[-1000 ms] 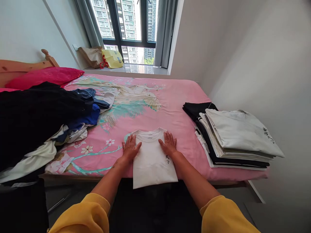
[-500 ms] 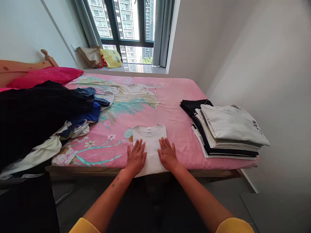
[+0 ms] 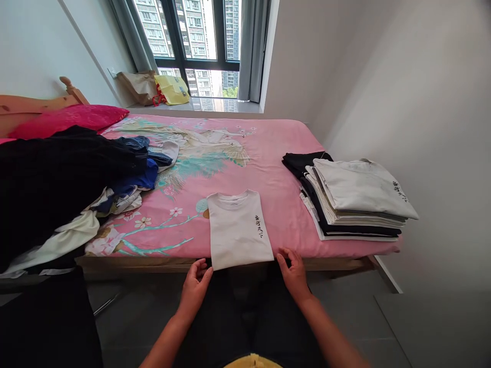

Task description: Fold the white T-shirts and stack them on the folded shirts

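Observation:
A white T-shirt lies folded into a neat rectangle at the near edge of the bed, collar away from me, with dark vertical lettering on its right side. Beside its lower left corner is my left hand, fingers curved and thumb apart; the thumb tip is close to the corner, and whether it touches I cannot tell. My right hand is just off the lower right corner, thumb and fingers apart with nothing between them. Both hands are open.
On the right of the bed stands a stack of folded clothes, mostly white and black. A loose heap of clothes covers the left side. Pink floral bedding spreads between them. Paper bags sit on the windowsill.
Both hands have slid from flat on the T-shirt's front toward me and outward to its lower corners. The lettering that my right hand covered now shows.

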### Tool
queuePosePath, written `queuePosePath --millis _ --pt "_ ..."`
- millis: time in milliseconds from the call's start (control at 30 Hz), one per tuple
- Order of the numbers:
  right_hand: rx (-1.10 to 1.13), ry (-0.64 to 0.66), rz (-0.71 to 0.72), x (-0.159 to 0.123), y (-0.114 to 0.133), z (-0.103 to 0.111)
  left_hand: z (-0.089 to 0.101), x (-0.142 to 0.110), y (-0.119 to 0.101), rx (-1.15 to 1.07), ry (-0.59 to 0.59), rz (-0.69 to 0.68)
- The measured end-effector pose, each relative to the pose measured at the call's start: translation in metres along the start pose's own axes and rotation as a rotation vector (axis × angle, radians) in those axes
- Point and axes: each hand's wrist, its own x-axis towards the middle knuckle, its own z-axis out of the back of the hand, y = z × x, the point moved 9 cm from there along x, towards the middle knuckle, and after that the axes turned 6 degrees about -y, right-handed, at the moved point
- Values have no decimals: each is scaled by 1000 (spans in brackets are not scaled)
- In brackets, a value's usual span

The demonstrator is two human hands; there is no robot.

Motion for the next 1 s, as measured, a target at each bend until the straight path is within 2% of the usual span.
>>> queuePosePath --millis 67,167,233,333,433,567,767,867,1000 --pt "230 9 -290 -25 -17 -8 -19 -9 21 -226 96 288" --pt "515 148 -654 -55 -28 -45 -54 -12 19 -443 288 476" --pt "680 241 -803 -62 -26 -69 -69 -9 16 -518 356 555" --pt "845 280 -915 -56 -22 -89 -79 -7 20 -562 348 644" --pt "876 231 -929 -48 -24 -91 -79 -8 22 -593 339 628" --pt "866 124 -838 -49 -28 -77 -73 -20 21 -605 380 575" --pt "843 52 -727 -77 -32 -51 -63 -62 21 -607 469 576" --pt "889 73 -697 -90 -31 -44 -59 -82 23 -614 514 569" --pt "1012 229 -729 -95 -22 -50 -58 -91 25 -619 557 568"
